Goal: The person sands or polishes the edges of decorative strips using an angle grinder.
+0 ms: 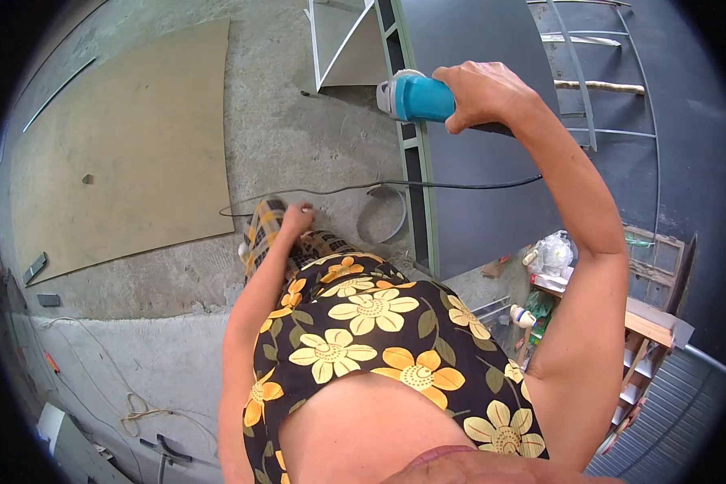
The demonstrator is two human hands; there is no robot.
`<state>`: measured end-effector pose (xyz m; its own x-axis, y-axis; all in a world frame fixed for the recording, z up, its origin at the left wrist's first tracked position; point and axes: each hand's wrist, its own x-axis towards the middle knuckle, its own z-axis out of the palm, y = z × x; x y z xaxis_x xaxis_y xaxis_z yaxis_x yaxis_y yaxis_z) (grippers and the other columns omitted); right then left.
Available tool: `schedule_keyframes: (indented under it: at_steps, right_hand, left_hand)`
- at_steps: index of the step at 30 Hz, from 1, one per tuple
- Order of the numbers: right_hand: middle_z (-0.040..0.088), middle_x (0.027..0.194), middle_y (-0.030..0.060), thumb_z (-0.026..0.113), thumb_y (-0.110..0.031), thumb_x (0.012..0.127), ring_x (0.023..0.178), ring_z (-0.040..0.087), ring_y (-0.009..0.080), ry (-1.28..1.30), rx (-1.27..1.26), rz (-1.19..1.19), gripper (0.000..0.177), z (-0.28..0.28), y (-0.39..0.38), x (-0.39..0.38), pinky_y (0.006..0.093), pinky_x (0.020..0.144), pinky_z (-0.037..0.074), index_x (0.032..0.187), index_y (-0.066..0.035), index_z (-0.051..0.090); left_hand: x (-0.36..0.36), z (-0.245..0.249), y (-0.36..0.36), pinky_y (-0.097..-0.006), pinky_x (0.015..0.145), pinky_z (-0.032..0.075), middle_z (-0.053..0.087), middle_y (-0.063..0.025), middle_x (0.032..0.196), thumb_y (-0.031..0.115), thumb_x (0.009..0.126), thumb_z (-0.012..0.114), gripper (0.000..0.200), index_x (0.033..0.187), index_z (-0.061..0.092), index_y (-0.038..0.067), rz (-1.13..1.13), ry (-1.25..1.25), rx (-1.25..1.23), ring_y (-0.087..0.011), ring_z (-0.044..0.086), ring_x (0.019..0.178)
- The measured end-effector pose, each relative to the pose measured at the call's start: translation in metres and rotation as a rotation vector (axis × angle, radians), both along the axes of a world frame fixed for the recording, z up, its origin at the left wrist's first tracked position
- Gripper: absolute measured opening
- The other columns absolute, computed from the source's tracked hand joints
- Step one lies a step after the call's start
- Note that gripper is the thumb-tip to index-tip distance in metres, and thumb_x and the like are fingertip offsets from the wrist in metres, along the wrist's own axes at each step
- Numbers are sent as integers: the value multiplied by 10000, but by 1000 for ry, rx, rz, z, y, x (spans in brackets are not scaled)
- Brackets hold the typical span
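Observation:
My right hand [492,93] is wrapped round the body of a teal angle grinder [424,98]. The grinder's grey head points left, and a pale disc [410,73] shows at its far side. It overlaps the green-edged frame [418,165] along the left side of a large dark grey panel [484,202]. My left hand [298,219] is low by my plaid trousers [266,230], fingers curled in; a small pale spot shows at them, and I cannot tell whether it is something held.
A black cable [339,190] crosses the panel and floor. A large tan sheet [129,145] lies at left, and a curved metal band [360,222] rests beside the frame. Metal racks [593,81] stand at right, near a wooden shelf [649,329] and a plastic bag [552,254].

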<state>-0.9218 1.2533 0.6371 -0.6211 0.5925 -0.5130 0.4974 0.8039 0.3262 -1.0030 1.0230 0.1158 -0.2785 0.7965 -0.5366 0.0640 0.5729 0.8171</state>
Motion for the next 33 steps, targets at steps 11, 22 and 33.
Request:
schedule_keyframes:
  at_steps: [11,22,33]
  right_hand:
    - [694,818,148,771,-239,557,778,684,330,26,-5,-6,483,14,-6,3,418,720,550,988,-74,628]
    - [676,779,141,803,-209,567,759,678,332,14,1,-111,500,38,4,-22,412,696,544,990,-73,574]
    - [699,807,125,842,-261,584,765,702,274,-41,73,-178,522,53,56,-77,370,699,556,1013,-72,610]
  left_hand:
    - [-133,147,-30,-212,553,445,692,-85,977,173,913,561,370,1247,554,13,623,-344,207,-97,605,667]
    - [-233,16,-87,-245,455,435,678,-79,896,198,939,508,328,1230,544,51,1019,-523,-190,-153,602,589]
    - [-333,78,36,-201,465,433,678,-80,917,174,960,495,283,1207,549,45,746,-294,-94,-114,606,614]
